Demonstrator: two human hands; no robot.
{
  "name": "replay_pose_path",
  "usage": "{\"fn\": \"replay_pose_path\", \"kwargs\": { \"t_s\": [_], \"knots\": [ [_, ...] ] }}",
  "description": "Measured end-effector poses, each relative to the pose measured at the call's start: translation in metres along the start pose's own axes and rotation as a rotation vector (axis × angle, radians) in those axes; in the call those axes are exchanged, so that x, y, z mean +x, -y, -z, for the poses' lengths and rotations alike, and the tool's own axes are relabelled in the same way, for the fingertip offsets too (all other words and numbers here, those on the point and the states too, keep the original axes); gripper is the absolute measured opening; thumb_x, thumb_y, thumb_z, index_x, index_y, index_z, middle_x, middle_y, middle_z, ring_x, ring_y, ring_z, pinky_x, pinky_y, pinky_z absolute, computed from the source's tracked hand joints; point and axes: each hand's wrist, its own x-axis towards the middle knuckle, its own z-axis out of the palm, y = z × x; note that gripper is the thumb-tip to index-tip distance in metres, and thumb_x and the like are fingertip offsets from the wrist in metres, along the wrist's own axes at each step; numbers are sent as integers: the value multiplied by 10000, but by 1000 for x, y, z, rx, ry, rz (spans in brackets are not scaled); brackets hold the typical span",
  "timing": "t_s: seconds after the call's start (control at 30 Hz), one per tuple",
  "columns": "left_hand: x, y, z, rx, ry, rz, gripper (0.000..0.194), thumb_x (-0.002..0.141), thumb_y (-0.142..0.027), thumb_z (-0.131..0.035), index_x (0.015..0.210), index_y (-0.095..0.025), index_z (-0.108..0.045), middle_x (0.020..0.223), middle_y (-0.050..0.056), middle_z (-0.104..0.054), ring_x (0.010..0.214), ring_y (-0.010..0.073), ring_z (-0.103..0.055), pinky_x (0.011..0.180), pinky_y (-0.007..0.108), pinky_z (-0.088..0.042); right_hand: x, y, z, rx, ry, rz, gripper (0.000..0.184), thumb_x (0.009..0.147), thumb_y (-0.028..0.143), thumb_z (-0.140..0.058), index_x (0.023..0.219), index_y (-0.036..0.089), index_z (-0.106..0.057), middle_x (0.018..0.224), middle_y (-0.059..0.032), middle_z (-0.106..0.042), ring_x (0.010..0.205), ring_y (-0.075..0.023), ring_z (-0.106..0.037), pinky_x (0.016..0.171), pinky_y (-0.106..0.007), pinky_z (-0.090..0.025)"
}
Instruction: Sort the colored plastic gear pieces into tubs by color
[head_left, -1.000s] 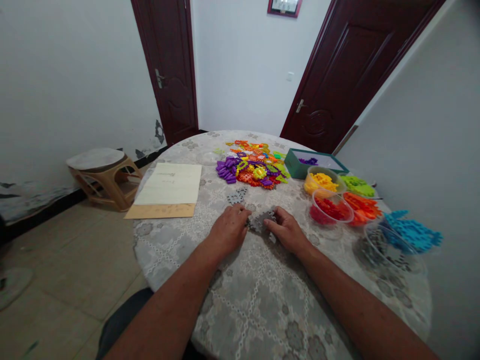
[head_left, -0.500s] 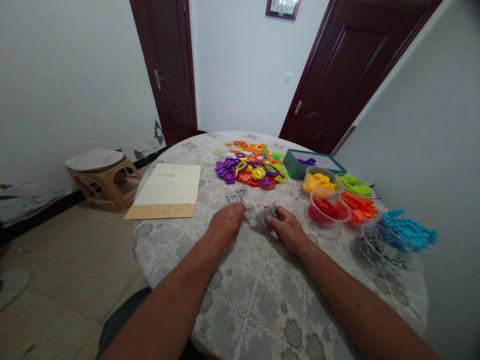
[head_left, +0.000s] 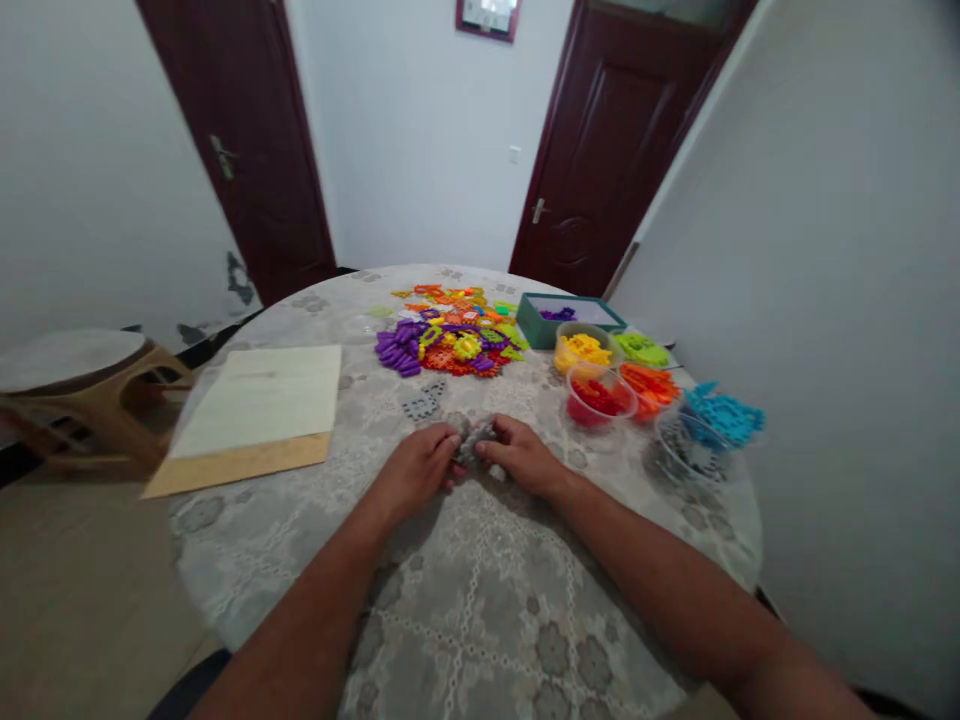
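Between my two hands, just above the table, is a small cluster of grey toothed plastic building pieces (head_left: pixel 474 440). My left hand (head_left: pixel 426 462) pinches its left side with closed fingers. On the right side my right hand (head_left: pixel 521 455) grips the same cluster between thumb and fingers. Fingers cover part of it, so how the pieces join cannot be made out. A flat group of grey pieces (head_left: pixel 424 402) lies on the tablecloth just beyond my left hand. Farther back is a mixed heap of colourful plastic pieces (head_left: pixel 457 335), with purple tubes at its left.
Clear tubs hold yellow (head_left: pixel 585 350), red (head_left: pixel 600 397) and grey pieces (head_left: pixel 686 450) at the right. Orange (head_left: pixel 649 388), lime (head_left: pixel 640 348) and blue pieces (head_left: pixel 726 413) sit beside them. A green box (head_left: pixel 536 325) stands behind. Paper (head_left: pixel 262 400) over cardboard lies left; a stool (head_left: pixel 97 390) stands beyond.
My hands have come together, and the left now grips the grey cluster alongside the right. The whole view has swung to the right.
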Motion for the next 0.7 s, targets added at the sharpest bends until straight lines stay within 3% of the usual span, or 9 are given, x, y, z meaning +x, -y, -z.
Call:
{"fn": "replay_pose_path", "kwargs": {
  "t_s": [0.1,0.23,0.3,0.4,0.53,0.7],
  "knots": [
    [3,-1,3,14,11,55,434,928,-615,-544,967,-198,-656,854,67,-744,779,241,-749,633,324,-595,3,7,2,-33,16,18,252,806,354,-741,983,225,-616,844,26,-652,726,-152,-592,659,-267,-489],
    [5,-2,9,33,40,90,518,912,-702,-542,995,-203,-653,974,97,-778,875,259,-762,729,354,-617,-13,39,22,-245,-72,93,321,852,352,-717,1136,234,-626,952,15,-680,802,-158,-609,700,-263,-492],
    [5,-1,12,79,9,86,534,908,-721,-534,1001,-208,-652,1018,105,-783,905,265,-763,751,356,-618,-34,62,40,-442,-181,155,401,875,326,-695,1260,241,-621,1025,0,-697,875,-173,-629,787,-289,-507],
    [4,2,15,172,-38,70,508,903,-697,-545,1028,-218,-660,1043,98,-787,921,268,-763,741,339,-608,-73,90,78,-746,-447,177,489,907,300,-646,1387,235,-583,1132,-46,-714,945,-204,-654,876,-338,-508],
    [5,7,16,271,-49,53,445,920,-630,-535,1072,-233,-666,1014,64,-788,918,256,-761,720,307,-584,-120,101,137,-1129,-797,62,469,927,269,-581,1387,175,-590,1226,-136,-723,1016,-261,-680,916,-366,-507],
    [8,11,17,363,-48,42,439,918,-610,-538,1088,-230,-678,960,59,-787,859,248,-754,706,302,-567,-153,86,193,-1498,-899,-280,438,964,244,-538,1378,113,-592,1241,-212,-719,1076,-311,-699,937,-385,-507]
  ]
}}
